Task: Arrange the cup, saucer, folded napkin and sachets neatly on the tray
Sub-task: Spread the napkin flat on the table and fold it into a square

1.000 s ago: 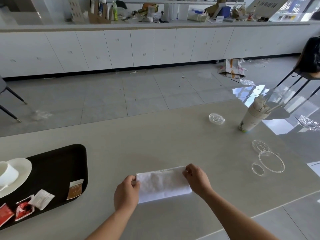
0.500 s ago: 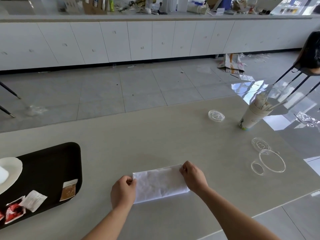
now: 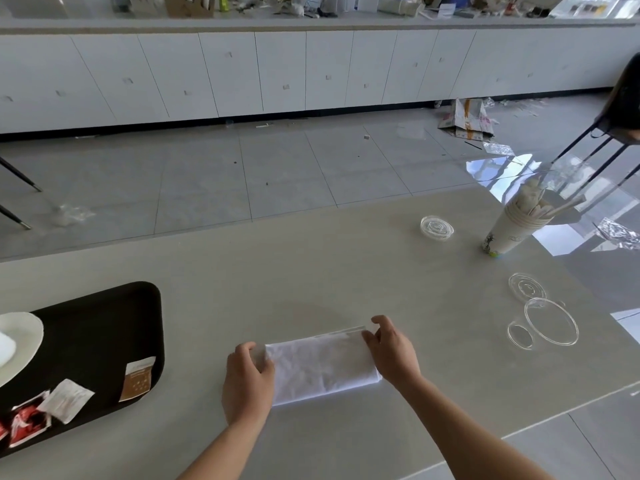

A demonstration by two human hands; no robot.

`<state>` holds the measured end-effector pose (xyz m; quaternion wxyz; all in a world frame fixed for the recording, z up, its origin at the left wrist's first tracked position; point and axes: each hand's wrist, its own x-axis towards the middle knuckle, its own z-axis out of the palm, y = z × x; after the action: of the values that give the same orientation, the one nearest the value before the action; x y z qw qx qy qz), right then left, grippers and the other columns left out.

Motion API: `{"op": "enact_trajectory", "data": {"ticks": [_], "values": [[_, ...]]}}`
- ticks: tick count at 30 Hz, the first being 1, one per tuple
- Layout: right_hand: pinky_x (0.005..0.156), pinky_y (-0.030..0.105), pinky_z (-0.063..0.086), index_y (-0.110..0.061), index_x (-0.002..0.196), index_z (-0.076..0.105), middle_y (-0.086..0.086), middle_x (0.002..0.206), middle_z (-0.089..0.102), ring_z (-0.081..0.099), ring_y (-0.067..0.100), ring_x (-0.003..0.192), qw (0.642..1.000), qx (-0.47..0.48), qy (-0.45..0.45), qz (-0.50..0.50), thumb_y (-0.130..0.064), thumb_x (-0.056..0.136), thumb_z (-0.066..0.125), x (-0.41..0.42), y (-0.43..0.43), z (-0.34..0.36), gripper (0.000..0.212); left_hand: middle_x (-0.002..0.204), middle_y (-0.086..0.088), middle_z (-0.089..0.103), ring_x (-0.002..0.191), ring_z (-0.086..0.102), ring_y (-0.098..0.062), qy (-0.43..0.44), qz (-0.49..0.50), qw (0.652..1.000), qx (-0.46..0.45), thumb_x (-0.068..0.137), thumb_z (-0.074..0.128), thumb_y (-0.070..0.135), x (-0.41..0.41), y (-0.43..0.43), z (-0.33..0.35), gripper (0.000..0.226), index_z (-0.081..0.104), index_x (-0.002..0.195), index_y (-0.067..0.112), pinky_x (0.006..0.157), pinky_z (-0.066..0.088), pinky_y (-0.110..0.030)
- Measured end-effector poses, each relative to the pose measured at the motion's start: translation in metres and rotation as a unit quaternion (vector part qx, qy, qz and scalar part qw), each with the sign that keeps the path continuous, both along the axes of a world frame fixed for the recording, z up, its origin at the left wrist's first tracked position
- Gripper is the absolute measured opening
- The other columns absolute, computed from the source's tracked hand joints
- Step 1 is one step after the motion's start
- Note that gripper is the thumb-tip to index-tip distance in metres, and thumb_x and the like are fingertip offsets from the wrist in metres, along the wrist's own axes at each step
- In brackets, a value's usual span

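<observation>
**A:** Where's the napkin [image 3: 320,365]?

**B:** On the table [image 3: 311,265], right of the tray [image 3: 104,327], not yet on it. It's folded into a long strip. My left hand [image 3: 247,379] has fingers and thumb curled onto the end nearer the tray. My right hand [image 3: 391,351] pinches the other end at its far corner, fingers bent close.

**A:** Why both ends?

**B:** To keep the layers square, I'd say, so the fold doesn't spring open when lifted.

**A:** Any room on the tray?

**B:** The saucer [image 3: 20,341] with the cup [image 3: 5,351] sits at the tray's left, cut off by the frame. The sachets [image 3: 67,400] lie loose along its near side, with a brown one by its right rim. The tray's middle and far part show bare black. I'd lift over that raised right rim. The lids [image 3: 550,320] lie well right of the tray, out of my path.
</observation>
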<state>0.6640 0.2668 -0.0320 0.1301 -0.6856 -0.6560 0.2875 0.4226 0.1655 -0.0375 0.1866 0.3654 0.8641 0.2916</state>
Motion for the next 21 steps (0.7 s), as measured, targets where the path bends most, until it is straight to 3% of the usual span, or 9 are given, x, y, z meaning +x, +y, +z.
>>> {"op": "enact_trajectory", "data": {"ticks": [2, 5, 7, 9, 12, 15, 18, 21], "values": [[0.082, 0.035, 0.052, -0.018, 0.124, 0.058, 0.001, 0.112, 0.066, 0.062, 0.026, 0.103, 0.992, 0.121, -0.028, 0.028, -0.028, 0.094, 0.060, -0.001, -0.013, 0.004, 0.031, 0.109, -0.010, 0.058, 0.099, 0.058, -0.034, 0.109, -0.105, 0.987, 0.053, 0.077, 0.062, 0.020, 0.000, -0.011, -0.003, 0.037, 0.056, 0.113, 0.015, 0.076, 0.050, -0.041], [0.097, 0.034, 0.048, -0.021, 0.130, 0.058, -0.003, 0.134, 0.060, 0.055, 0.025, 0.122, 0.956, 0.246, -0.040, 0.153, -0.029, 0.095, 0.057, -0.027, -0.042, 0.005, 0.037, 0.136, -0.017, 0.052, 0.126, 0.047, -0.037, 0.259, -0.306, 0.913, 0.073, 0.081, 0.050, 0.031, 0.001, -0.020, -0.016, 0.053, 0.054, 0.131, 0.013, 0.100, 0.039, -0.048], [0.116, 0.039, 0.026, -0.025, 0.144, 0.044, -0.007, 0.155, 0.039, 0.031, 0.021, 0.145, 0.937, 0.240, -0.062, 0.247, -0.038, 0.100, 0.045, -0.053, -0.054, -0.002, 0.046, 0.153, -0.017, 0.035, 0.142, 0.030, -0.036, 0.289, -0.371, 0.882, 0.037, 0.089, 0.044, 0.038, 0.002, -0.019, -0.022, 0.061, 0.040, 0.144, 0.013, 0.110, 0.027, -0.053], [0.119, 0.046, 0.007, -0.024, 0.151, 0.031, -0.009, 0.164, 0.017, 0.007, 0.021, 0.152, 0.925, 0.213, -0.122, 0.290, -0.046, 0.103, 0.033, -0.070, -0.052, -0.012, 0.054, 0.158, -0.015, 0.024, 0.146, 0.020, -0.034, 0.301, -0.386, 0.872, -0.022, 0.094, 0.033, 0.046, 0.003, -0.015, -0.026, 0.066, 0.027, 0.149, 0.012, 0.113, 0.022, -0.055], [0.119, 0.050, 0.000, -0.022, 0.155, 0.020, -0.008, 0.165, 0.006, -0.007, 0.023, 0.152, 0.928, 0.147, -0.174, 0.295, -0.058, 0.100, 0.024, -0.069, -0.045, -0.025, 0.066, 0.158, -0.015, 0.022, 0.146, 0.018, -0.032, 0.295, -0.381, 0.873, -0.083, 0.095, 0.018, 0.053, 0.001, -0.015, -0.032, 0.071, 0.022, 0.150, 0.009, 0.112, 0.022, -0.056], [0.119, 0.048, 0.001, -0.021, 0.157, 0.011, -0.004, 0.165, 0.005, -0.005, 0.025, 0.152, 0.926, 0.128, -0.195, 0.297, -0.066, 0.098, 0.020, -0.058, -0.042, -0.037, 0.075, 0.158, -0.014, 0.022, 0.147, 0.016, -0.028, 0.276, -0.372, 0.880, -0.100, 0.092, 0.024, 0.056, -0.001, -0.015, -0.036, 0.074, 0.027, 0.149, 0.010, 0.112, 0.021, -0.057], [0.119, 0.048, 0.005, -0.012, 0.156, 0.015, 0.001, 0.165, 0.007, 0.001, 0.025, 0.152, 0.931, 0.125, -0.219, 0.266, -0.065, 0.098, 0.023, -0.037, -0.035, -0.041, 0.079, 0.159, -0.012, 0.021, 0.147, 0.015, -0.027, 0.255, -0.371, 0.888, -0.092, 0.089, 0.034, 0.055, 0.000, -0.014, -0.036, 0.075, 0.026, 0.150, 0.011, 0.113, 0.020, -0.057], [0.120, 0.047, 0.002, -0.016, 0.156, 0.006, -0.002, 0.165, -0.001, -0.006, 0.019, 0.152, 0.945, 0.098, -0.234, 0.207, -0.068, 0.097, 0.017, -0.008, -0.028, -0.042, 0.080, 0.160, -0.012, 0.019, 0.148, 0.015, -0.028, 0.246, -0.375, 0.889, -0.089, 0.089, 0.035, 0.054, -0.002, -0.014, -0.037, 0.075, 0.023, 0.151, 0.012, 0.114, 0.020, -0.057]]}}
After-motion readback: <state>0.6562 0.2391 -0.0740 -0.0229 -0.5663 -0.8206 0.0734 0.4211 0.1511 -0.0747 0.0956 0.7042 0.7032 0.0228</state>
